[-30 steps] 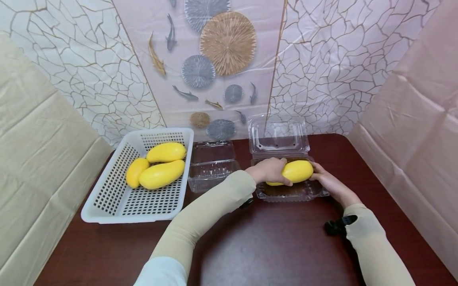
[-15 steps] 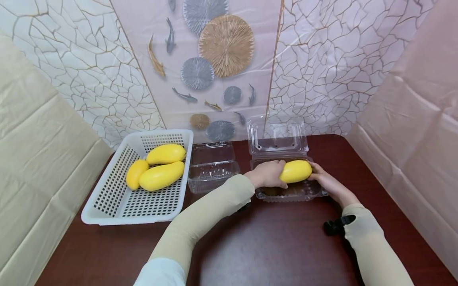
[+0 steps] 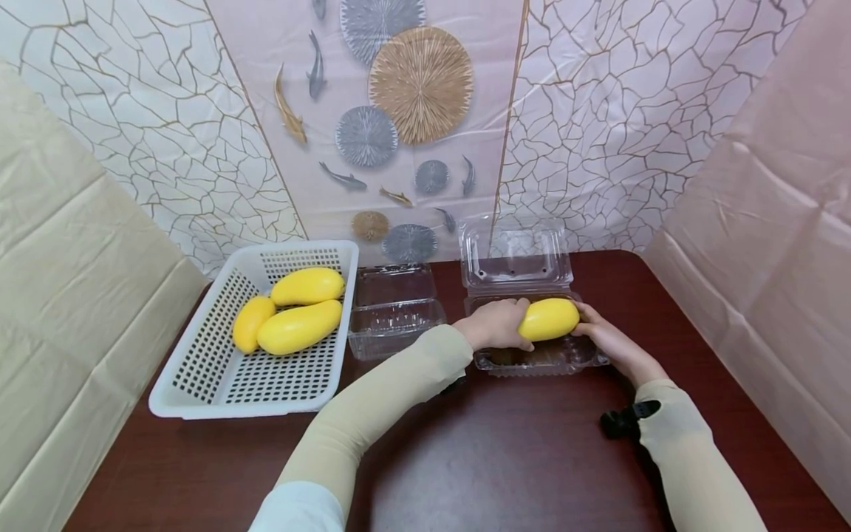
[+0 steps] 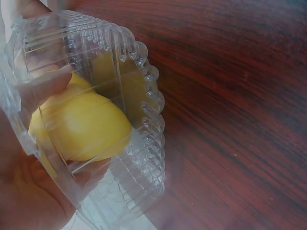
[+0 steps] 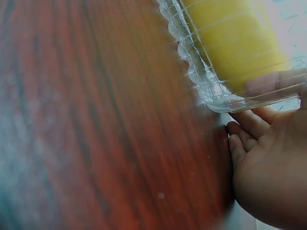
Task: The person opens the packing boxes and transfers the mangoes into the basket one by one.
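- Mango (image 3: 549,318): yellow, lying lengthwise in the tray of the open clear clamshell box (image 3: 538,358); seen through the ribbed plastic wall in the left wrist view (image 4: 81,127) and the right wrist view (image 5: 235,43).
- Left hand (image 3: 495,324): grasps the mango's left end, fingers curled over its top and thumb beneath; part of the hand sits inside the tray.
- Right hand (image 3: 601,332): at the mango's right end, at the tray's right edge; in the right wrist view (image 5: 268,167) the fingers lie against the outside of the tray wall. Whether they grip the fruit cannot be told.
- Clear clamshell box: stands on the dark red-brown table (image 3: 505,458), its hinged lid (image 3: 515,251) raised upright behind the tray.
- Second clear clamshell box (image 3: 395,307): just beside the first box, on its left, between it and the basket.
- White perforated basket (image 3: 199,384): on the table's left part, holding three yellow mangoes (image 3: 299,325) close together at its far end.
- Sleeves (image 3: 372,399): pale beige, covering both forearms.
- Backdrop (image 3: 419,81): sheet printed with fish and round discs, flanked by crackle-patterned panels.
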Motion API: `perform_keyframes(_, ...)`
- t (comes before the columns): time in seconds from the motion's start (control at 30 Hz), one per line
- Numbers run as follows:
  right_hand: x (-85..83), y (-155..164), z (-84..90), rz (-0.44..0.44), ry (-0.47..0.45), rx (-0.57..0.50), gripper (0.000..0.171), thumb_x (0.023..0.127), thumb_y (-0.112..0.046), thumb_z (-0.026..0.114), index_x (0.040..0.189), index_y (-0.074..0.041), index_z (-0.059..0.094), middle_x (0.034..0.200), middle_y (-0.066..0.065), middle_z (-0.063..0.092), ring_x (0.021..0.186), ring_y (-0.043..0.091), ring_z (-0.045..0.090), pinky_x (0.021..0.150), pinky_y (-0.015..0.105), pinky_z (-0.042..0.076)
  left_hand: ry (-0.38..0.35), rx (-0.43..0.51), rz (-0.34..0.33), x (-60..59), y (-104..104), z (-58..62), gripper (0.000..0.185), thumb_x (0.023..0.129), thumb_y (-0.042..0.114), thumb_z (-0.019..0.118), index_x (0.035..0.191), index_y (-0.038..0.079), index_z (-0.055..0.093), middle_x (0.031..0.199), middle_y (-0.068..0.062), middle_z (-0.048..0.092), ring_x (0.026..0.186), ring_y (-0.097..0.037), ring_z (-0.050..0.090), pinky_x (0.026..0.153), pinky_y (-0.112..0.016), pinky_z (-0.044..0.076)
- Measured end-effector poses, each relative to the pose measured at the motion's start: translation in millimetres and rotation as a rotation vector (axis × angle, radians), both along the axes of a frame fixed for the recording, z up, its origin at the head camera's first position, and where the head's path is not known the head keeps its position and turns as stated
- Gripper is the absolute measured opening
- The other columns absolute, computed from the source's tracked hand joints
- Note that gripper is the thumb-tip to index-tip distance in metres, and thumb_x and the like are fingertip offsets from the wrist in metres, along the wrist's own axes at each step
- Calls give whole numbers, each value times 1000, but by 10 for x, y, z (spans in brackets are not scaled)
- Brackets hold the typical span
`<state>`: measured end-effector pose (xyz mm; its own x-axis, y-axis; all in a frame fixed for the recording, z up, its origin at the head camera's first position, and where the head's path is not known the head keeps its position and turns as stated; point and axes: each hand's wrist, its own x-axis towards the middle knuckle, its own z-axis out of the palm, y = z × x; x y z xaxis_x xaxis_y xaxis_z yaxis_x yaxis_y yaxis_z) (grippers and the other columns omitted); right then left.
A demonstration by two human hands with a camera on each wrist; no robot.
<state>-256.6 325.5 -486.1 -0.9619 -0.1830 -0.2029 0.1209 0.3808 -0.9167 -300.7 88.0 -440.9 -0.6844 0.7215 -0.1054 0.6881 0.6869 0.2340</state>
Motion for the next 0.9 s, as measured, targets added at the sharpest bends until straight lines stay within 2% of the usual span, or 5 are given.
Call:
perform_keyframes(0.5, 9, -22, -17, -7, -2, 3, 75, 101, -8, 45, 159, 2, -2, 163, 30, -3, 148, 48, -6, 113, 68, 5, 5, 0, -8, -11, -19, -5, 75, 85, 48, 78, 141, 8, 47, 110, 0, 61, 92, -11, 59, 77, -28, 48)
perform_keyframes(0.67, 2, -16, -14, -8, -2, 4, 75, 101, -8, 45, 159, 2, -2, 163, 30, -1, 148, 48, -4, 113, 68, 6, -11, 10, -18, -18, -28, 39, 74, 85, 47, 79, 139, 8, 48, 110, 0, 61, 92, -12, 58, 78, -28, 47)
perform_keyframes(0.9, -4, -21, -3, 5, 3, 2, 74, 100, -4, 43, 160, 2, 0, 162, 32, 4, 147, 49, 6, 113, 65, 11, 20, -45, -47, -38, -56, 137, 74, 87, 45, 78, 143, 9, 47, 116, -1, 63, 99, -14, 59, 82, -30, 48)
